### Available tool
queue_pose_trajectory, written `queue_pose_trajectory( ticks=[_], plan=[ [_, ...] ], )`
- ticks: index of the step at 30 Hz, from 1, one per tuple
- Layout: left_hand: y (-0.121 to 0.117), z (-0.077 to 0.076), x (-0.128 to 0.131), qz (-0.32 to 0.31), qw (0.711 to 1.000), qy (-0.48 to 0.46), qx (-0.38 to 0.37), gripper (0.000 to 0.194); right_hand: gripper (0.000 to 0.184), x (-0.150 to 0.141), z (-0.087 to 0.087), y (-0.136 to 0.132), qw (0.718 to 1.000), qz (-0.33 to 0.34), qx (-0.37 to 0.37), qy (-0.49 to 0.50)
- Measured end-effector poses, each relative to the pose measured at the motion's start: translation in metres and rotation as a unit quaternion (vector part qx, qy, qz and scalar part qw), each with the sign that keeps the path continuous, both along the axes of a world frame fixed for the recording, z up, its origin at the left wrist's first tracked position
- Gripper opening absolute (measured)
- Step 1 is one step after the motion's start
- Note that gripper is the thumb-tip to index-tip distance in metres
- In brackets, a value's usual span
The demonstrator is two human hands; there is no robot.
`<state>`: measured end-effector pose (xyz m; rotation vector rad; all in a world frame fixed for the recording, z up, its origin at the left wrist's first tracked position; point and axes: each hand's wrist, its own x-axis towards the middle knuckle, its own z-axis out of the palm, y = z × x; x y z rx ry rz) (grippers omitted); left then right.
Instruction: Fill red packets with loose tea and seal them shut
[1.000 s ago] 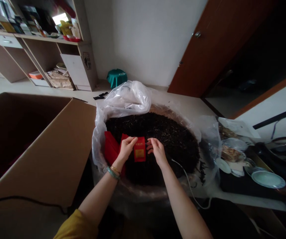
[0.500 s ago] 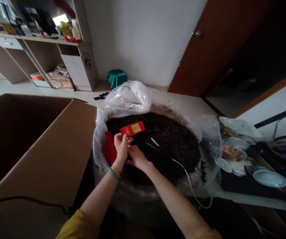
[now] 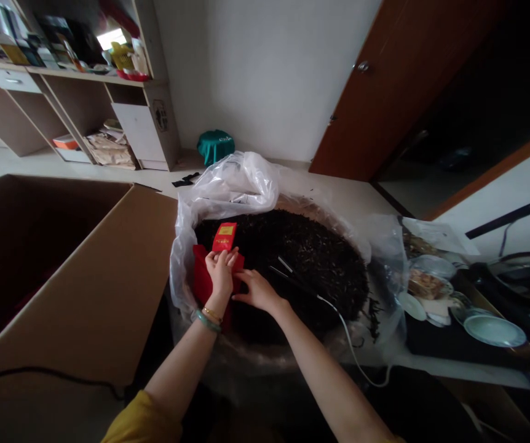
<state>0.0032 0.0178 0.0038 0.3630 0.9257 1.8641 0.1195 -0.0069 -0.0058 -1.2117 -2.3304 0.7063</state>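
Observation:
My left hand (image 3: 220,269), with bracelets at its wrist, has its fingers curled at the lower end of a small red packet (image 3: 224,239) with a yellow label. The packet points away from me over dark dried leaves (image 3: 311,246) that look like tea. My right hand (image 3: 260,290) is close beside, its thumb and fingers apart, fingertips near the edge of a red bag or pile of packets (image 3: 203,274). My left hand partly covers that red material. A thin metal tool (image 3: 285,264) with a white cord lies on the leaves.
Clear plastic (image 3: 241,178) lines the round container of leaves. An open cardboard box (image 3: 103,277) stands at the left. On the right are a pale bowl (image 3: 494,326) and a plastic tub (image 3: 430,277). The white cord (image 3: 345,332) runs over the container's near rim.
The red packet has turned from slanting rightward to pointing away from me, and moved left with my left hand. My right hand has shifted slightly, with more room between thumb and fingers.

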Motion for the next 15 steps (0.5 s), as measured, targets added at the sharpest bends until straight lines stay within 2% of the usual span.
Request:
queue_pose_trajectory(
  ticks=[2, 4, 7, 9, 12, 15],
  plan=[
    [-0.001, 0.0, 0.0, -0.008, 1.0, 0.0, -0.003, 0.031, 0.048, -0.004, 0.0, 0.002, 0.999, 0.019, -0.003, -0.038],
    [-0.002, 0.001, 0.0, -0.037, 0.999, 0.008, -0.006, 0.027, 0.037, -0.005, -0.001, 0.005, 0.999, 0.025, -0.022, -0.043],
    [-0.004, 0.003, 0.001, -0.079, 0.996, 0.026, -0.024, 0.023, 0.021, -0.001, -0.006, 0.008, 0.997, 0.019, -0.068, 0.007],
    [-0.005, 0.004, 0.001, -0.082, 0.995, 0.038, -0.034, 0.022, 0.016, 0.004, -0.006, 0.008, 0.996, 0.001, -0.08, 0.045],
    [-0.007, 0.007, 0.001, -0.064, 0.995, 0.076, -0.021, 0.02, 0.014, 0.016, 0.003, 0.003, 0.992, -0.064, -0.019, 0.105],
    [-0.011, 0.012, 0.002, -0.079, 0.989, 0.128, -0.007, 0.022, 0.017, 0.035, 0.017, -0.003, 0.963, -0.176, 0.028, 0.205]
  ],
)
